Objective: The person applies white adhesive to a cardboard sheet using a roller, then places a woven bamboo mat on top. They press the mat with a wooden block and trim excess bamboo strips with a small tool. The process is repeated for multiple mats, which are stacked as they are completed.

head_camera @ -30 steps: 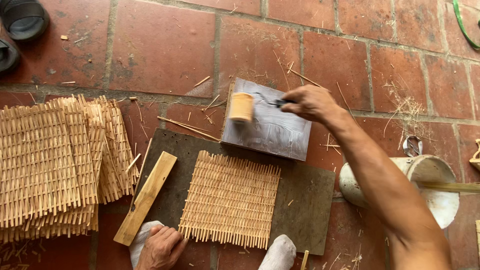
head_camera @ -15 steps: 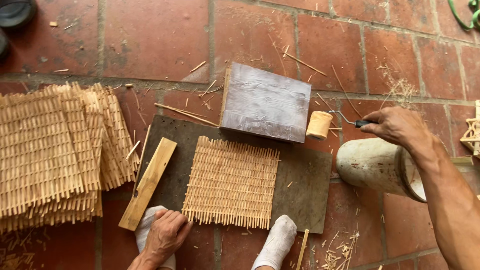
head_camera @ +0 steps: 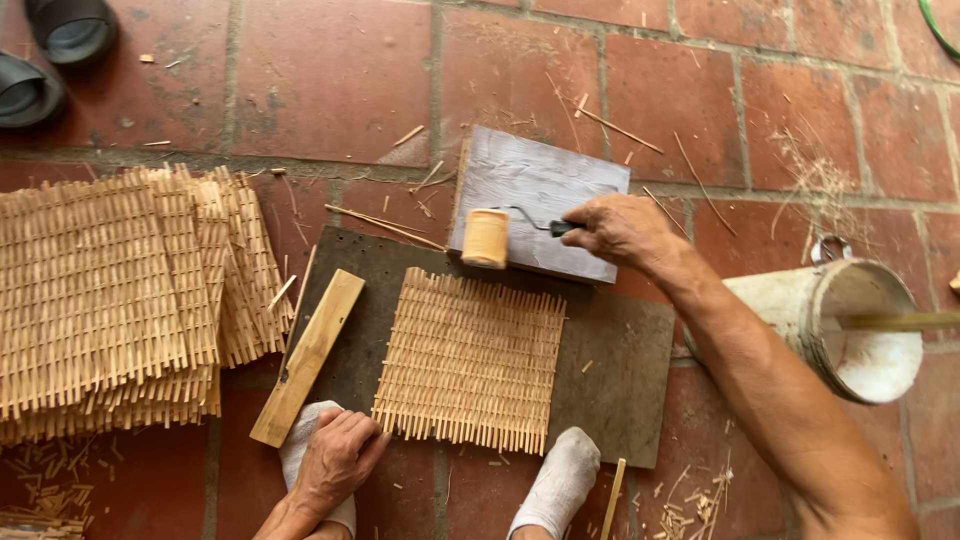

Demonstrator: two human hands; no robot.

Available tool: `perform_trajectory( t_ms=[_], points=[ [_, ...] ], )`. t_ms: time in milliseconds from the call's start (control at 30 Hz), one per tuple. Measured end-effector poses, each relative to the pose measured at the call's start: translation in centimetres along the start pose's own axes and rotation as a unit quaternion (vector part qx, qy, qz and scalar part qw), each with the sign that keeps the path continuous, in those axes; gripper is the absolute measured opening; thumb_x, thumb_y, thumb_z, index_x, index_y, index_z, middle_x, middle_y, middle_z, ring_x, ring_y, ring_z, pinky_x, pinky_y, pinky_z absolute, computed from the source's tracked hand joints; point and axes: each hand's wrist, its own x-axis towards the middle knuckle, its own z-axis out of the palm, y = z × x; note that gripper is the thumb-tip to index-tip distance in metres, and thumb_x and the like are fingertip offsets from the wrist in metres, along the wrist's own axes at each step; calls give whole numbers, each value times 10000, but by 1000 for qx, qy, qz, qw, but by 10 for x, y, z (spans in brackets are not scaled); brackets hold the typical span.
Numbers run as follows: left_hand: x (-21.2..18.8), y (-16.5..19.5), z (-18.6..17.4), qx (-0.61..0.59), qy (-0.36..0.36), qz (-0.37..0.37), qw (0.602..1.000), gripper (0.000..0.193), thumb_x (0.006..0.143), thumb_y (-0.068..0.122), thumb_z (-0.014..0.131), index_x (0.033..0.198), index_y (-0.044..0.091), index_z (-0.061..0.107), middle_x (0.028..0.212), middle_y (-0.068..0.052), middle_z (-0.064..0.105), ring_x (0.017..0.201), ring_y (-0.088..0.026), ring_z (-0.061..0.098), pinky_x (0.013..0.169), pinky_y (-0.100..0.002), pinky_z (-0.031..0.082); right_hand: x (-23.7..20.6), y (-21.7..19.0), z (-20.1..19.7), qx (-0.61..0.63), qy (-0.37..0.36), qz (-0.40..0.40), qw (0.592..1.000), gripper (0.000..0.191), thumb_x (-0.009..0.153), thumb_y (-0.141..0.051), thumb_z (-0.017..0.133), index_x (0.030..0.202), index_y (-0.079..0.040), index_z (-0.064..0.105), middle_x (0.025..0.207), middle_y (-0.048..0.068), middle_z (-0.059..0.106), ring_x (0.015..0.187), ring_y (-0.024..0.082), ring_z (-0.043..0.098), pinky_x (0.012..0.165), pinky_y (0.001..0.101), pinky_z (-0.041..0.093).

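My right hand [head_camera: 622, 228] grips the handle of a small paint roller [head_camera: 486, 238], whose tan roller rests on the left part of a grey wooden block [head_camera: 545, 190]. A woven mat of thin bamboo slats [head_camera: 470, 358] lies flat on a dark board [head_camera: 620, 380] in front of me. My left hand [head_camera: 335, 462] rests on my white-socked foot, its fingers touching the near left corner of the mat. A flat wooden stick [head_camera: 308, 355] lies along the board's left edge.
A thick stack of woven bamboo mats [head_camera: 110, 290] sits on the left on the red brick floor [head_camera: 330, 80]. A white bucket [head_camera: 845, 325] lies tilted at right with a stick in it. Dark sandals [head_camera: 50, 45] are at top left. My other socked foot [head_camera: 558, 480] touches the board.
My right hand carried the roller from the bucket at the right back to the grey block. The left hand stayed by the mat's corner.
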Motion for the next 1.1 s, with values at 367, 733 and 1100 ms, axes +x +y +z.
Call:
perform_trajectory(
  t_ms=[367, 733, 1100],
  points=[
    [-19, -3, 15, 24, -1, -22, 999, 175, 801, 179, 770, 726, 86, 641, 695, -53, 654, 712, -239, 646, 741, -370, 455, -226, 125, -9, -71, 27, 249, 966, 366, 916, -496, 698, 1197, -278, 785, 1036, 85, 785, 965, 289, 732, 807, 448, 562],
    [-17, -10, 29, -6, 84, -10, 996, 128, 858, 194, 735, 855, 70, 706, 766, -101, 710, 710, -286, 660, 743, -415, 464, -392, 130, 179, 128, 466, 372, 793, 409, 971, -104, 731, 1354, 24, 667, 1121, 280, 695, 1072, 426, 671, 954, 495, 523],
    [52, -31, 30, -143, 9, -246, 959, 393, 945, 215, 628, 1256, -22, 672, 1190, -218, 720, 1035, -278, 726, 872, -393, 628, -421, 93, 214, -86, 385, 367, 842, 351, 933, -75, 730, 1268, 17, 680, 1087, 208, 697, 1037, 360, 671, 916, 459, 524]
  ],
)
